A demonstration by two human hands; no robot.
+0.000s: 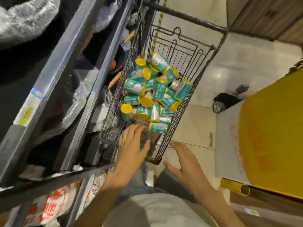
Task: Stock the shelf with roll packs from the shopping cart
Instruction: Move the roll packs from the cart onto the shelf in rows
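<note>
From the head view, the roll packs (152, 94) were seen heaped in the shopping cart (211, 66), toward its far end. The left hand (131, 148) and right hand (185, 159) were held spread and empty at its near edge. The packs were judged light, soft and film-slick, best grasped round the middle.

A wire cart (205, 89) at frame centre stands on the tiled floor (246, 66), holding heaped roll packs (154, 92).
</note>
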